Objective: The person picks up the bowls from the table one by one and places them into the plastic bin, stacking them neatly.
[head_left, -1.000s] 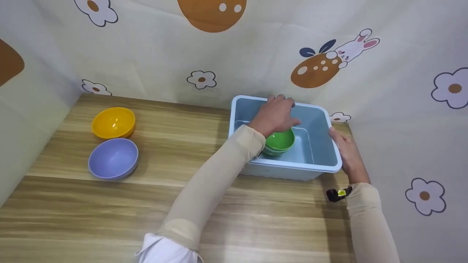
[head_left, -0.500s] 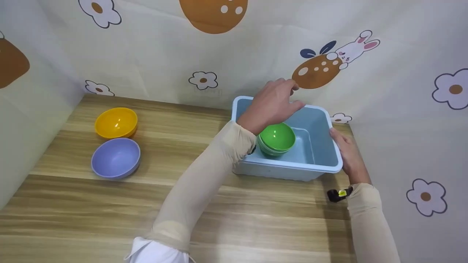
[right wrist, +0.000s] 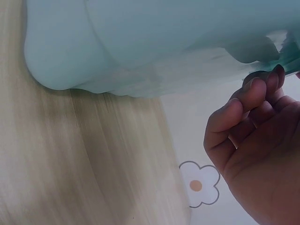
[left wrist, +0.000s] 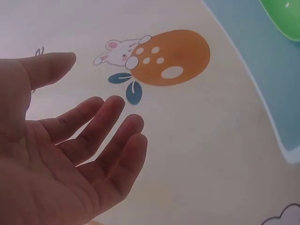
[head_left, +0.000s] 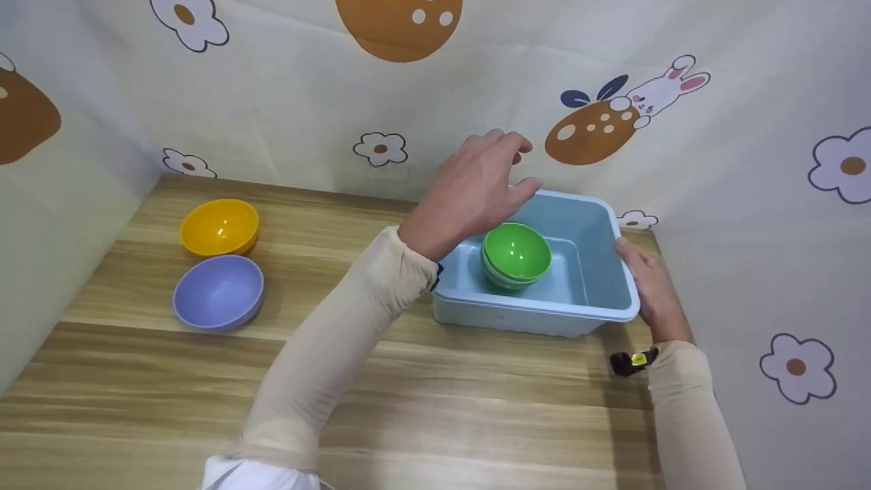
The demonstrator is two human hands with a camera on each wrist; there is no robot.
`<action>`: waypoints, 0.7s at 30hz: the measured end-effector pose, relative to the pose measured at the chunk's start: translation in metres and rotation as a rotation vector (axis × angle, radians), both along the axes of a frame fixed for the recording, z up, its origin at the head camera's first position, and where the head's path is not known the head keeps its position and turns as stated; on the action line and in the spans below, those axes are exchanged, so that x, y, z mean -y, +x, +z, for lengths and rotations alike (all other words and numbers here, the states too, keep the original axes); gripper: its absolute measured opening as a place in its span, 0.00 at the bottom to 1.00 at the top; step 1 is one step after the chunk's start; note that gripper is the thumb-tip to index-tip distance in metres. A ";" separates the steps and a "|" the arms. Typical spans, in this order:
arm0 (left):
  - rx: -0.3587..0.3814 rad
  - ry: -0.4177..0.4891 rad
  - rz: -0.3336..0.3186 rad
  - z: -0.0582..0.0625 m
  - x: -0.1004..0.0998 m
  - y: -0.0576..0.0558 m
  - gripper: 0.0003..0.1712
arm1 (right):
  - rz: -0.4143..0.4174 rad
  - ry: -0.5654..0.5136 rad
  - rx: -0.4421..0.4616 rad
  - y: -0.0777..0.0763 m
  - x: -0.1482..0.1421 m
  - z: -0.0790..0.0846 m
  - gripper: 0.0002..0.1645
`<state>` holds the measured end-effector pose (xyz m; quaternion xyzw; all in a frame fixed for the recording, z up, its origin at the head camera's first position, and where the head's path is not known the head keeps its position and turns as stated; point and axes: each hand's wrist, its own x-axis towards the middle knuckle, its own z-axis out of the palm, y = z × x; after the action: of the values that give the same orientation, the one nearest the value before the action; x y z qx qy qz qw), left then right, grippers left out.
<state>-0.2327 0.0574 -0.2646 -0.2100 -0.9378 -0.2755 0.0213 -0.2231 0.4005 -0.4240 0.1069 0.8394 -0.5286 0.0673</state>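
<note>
A light blue plastic bin (head_left: 537, 309) stands on the wooden table at the back right. Inside its left half sits a stack of bowls, a green bowl (head_left: 517, 250) on top with a paler one beneath. My left hand (head_left: 473, 184) hovers above the bin's left rim, fingers loosely bent and nothing held; the left wrist view shows its bare palm. At the bin's right side my right hand (head_left: 648, 286) grips the rim, thumb on top. In the right wrist view its fingers (right wrist: 248, 93) curl beneath the edge from outside.
A yellow bowl (head_left: 220, 228) and a purple bowl (head_left: 219, 292) sit close together on the table's left side. Behind the table hangs a printed cloth (head_left: 286, 88); another cloth side closes in at the right, near the right hand.
My left hand has risen out of the bin and moved left, uncovering the green bowl. The right hand stays at the bin's right rim.
</note>
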 end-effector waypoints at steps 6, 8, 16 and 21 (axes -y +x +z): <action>-0.003 0.051 0.056 -0.003 0.027 0.006 0.30 | 0.007 0.036 0.035 0.001 0.000 0.000 0.50; -0.015 0.077 0.072 -0.006 0.037 0.008 0.31 | -0.002 0.035 0.043 0.001 0.001 -0.001 0.51; -0.128 0.159 0.163 -0.022 0.091 0.013 0.28 | -0.008 -0.098 0.010 0.000 0.003 -0.004 0.38; -0.128 0.185 0.237 -0.029 0.123 0.016 0.29 | -0.001 -0.095 0.007 -0.001 0.000 -0.003 0.37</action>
<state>-0.2167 -0.0657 -0.2936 -0.1124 -0.9233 -0.3425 0.1326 -0.2244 0.4003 -0.4273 0.1059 0.8132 -0.5674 0.0748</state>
